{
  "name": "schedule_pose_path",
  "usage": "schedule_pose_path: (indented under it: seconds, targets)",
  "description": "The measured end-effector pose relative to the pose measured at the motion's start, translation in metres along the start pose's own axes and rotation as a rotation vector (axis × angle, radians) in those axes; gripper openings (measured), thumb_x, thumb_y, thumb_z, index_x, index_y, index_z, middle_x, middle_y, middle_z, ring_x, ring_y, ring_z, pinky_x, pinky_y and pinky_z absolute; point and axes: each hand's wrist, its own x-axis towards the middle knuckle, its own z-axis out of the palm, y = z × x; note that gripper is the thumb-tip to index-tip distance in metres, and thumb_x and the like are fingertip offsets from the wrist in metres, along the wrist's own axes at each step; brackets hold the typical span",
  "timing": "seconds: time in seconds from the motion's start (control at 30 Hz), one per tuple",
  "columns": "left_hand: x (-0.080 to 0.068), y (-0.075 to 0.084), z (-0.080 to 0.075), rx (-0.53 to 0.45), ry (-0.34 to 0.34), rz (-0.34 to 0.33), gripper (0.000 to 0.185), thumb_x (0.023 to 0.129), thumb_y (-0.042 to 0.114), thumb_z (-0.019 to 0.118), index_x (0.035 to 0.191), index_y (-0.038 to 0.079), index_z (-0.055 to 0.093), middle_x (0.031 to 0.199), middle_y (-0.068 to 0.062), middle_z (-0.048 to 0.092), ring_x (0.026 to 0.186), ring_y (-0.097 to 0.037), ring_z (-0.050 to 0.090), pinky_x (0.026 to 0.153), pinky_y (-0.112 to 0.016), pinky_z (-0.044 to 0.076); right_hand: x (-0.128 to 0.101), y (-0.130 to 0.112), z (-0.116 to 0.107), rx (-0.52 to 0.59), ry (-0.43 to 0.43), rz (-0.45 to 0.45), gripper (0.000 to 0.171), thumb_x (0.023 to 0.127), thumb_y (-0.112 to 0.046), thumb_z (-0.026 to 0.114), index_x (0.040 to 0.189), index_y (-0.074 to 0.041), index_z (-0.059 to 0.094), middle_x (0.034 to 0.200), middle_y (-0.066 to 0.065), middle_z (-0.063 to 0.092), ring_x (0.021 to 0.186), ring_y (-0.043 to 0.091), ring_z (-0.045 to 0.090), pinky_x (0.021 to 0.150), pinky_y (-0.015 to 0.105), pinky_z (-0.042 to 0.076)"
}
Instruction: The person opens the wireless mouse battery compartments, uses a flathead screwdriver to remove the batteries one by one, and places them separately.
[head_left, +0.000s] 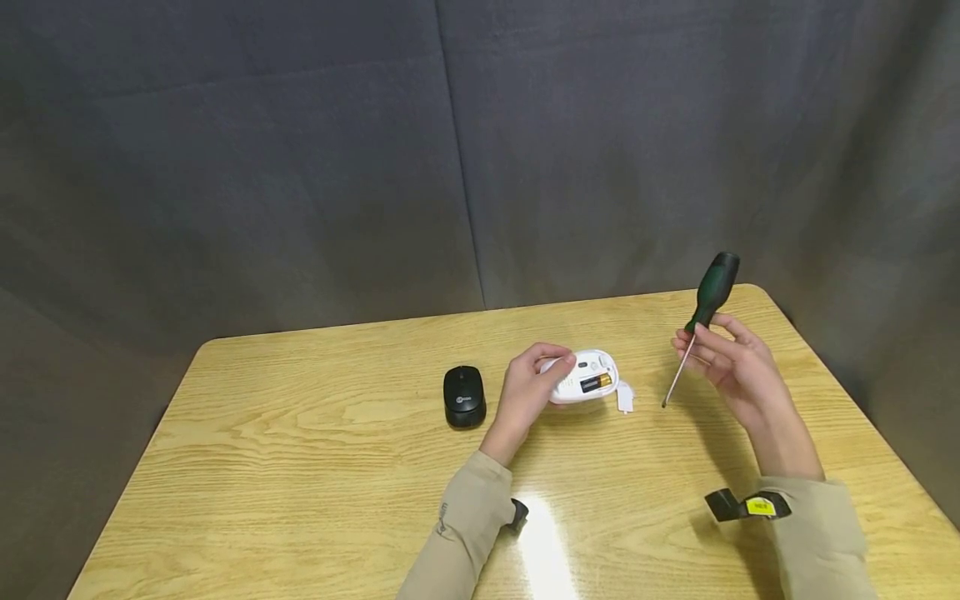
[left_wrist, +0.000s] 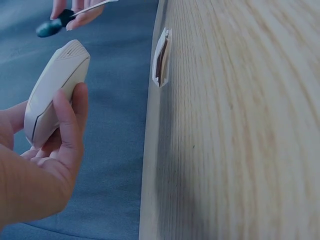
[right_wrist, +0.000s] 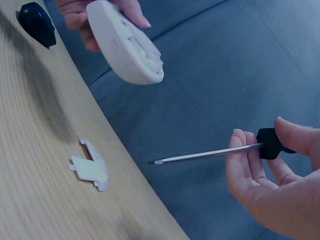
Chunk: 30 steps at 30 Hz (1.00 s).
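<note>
My left hand (head_left: 527, 383) grips a white computer mouse (head_left: 567, 390) above the table, its underside facing up. In the open compartment of that mouse lies a black and copper-coloured battery (head_left: 596, 382). My right hand (head_left: 738, 364) holds a screwdriver (head_left: 714, 292) with a dark green and black handle, thumb and fingers at the handle's lower end. The screwdriver's metal shaft (right_wrist: 210, 154) points down and left, its tip apart from the mouse. On the table beside the mouse lies a small white battery cover (right_wrist: 92, 170), under the gap between both hands.
A black computer mouse (head_left: 464, 397) rests on the wooden table (head_left: 300, 467), left of my left hand. Dark grey cloth (head_left: 300, 167) hangs behind the table's far edge. Each wrist wears a black strap, the right one (head_left: 748, 505) with a yellow label.
</note>
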Motion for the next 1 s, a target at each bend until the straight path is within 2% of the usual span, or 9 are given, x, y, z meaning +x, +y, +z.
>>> schedule_pose_path:
  seconds: [0.13,0.27,0.53,0.77,1.0]
  targets:
    - [0.000,0.000,0.000,-0.011,-0.005,0.000,0.027,0.099,0.014,0.070,0.118,-0.004,0.070,0.102,-0.017,0.075,0.066,-0.009,0.063,0.058,-0.045,0.061,-0.001,-0.002,0.006,0.019,-0.068,-0.060,0.020,0.105,0.009,0.047,0.108,-0.003,0.064,0.102,0.017,0.077,0.098,0.027,0.076,0.089,0.038,0.059]
    - [0.000,-0.001,0.000,-0.022,-0.015,-0.002,0.027,0.098,0.013,0.070,0.118,-0.004,0.070,0.102,-0.017,0.075,0.066,-0.009,0.063,0.057,-0.044,0.060,-0.002,-0.003,0.012,0.017,-0.109,-0.108,0.020,0.105,0.010,0.045,0.108,0.001,0.062,0.106,0.020,0.076,0.102,0.030,0.075,0.092,0.040,0.058]
    - [0.001,-0.003,0.000,-0.047,-0.028,-0.018,0.025,0.097,0.010,0.070,0.117,-0.005,0.070,0.101,-0.016,0.075,0.066,-0.009,0.064,0.059,-0.046,0.061,-0.004,-0.004,0.026,-0.010,-0.131,-0.177,0.021,0.105,0.010,0.044,0.114,0.003,0.062,0.108,0.022,0.075,0.102,0.032,0.075,0.093,0.040,0.057]
    - [0.001,-0.002,0.001,-0.060,-0.033,-0.032,0.025,0.096,0.008,0.070,0.116,-0.005,0.070,0.100,-0.016,0.074,0.067,-0.010,0.064,0.057,-0.039,0.060,-0.008,-0.004,0.035,-0.034,-0.115,-0.232,0.020,0.104,0.011,0.046,0.115,0.002,0.060,0.106,0.021,0.076,0.101,0.030,0.075,0.094,0.040,0.056]
    - [0.000,-0.003,0.001,-0.063,-0.039,-0.025,0.028,0.095,0.008,0.070,0.119,-0.006,0.071,0.106,-0.016,0.074,0.070,-0.010,0.064,0.059,-0.044,0.061,-0.010,-0.004,0.044,-0.065,-0.106,-0.262,0.021,0.103,0.014,0.048,0.115,0.001,0.059,0.106,0.021,0.076,0.100,0.030,0.075,0.093,0.040,0.056]
